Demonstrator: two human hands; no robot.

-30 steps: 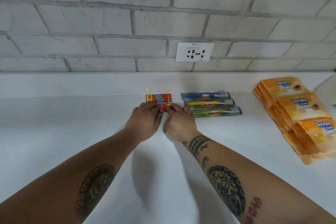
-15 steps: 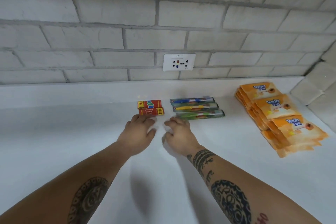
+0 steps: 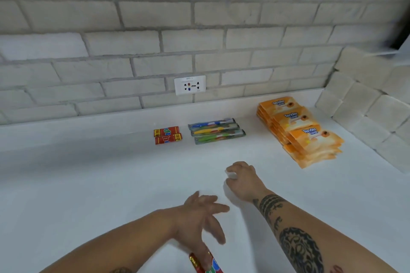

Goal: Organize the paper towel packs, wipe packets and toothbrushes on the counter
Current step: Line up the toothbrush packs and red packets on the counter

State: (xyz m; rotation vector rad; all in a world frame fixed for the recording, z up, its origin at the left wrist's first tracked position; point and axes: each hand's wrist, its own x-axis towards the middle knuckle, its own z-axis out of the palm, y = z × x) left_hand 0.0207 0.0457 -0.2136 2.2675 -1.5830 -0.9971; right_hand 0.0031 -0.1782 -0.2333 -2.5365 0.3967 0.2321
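Left hand point(image 3: 204, 217) spreads over the near red pack point(image 3: 206, 265), right hand point(image 3: 243, 180) curled, grasp unclear: best pinch it flat, square it beside the far red packs point(image 3: 168, 135).

The back wall point(image 3: 199, 17) was made of pale grey bricks. A white socket plate point(image 3: 190, 84) sat low on it. Under the wall ran a long white counter point(image 3: 77, 173) with a small raised ledge point(image 3: 66, 126) at the back. On the right, a side wall point(image 3: 366, 106) of pale square blocks met the bricks in a corner. The light was soft.
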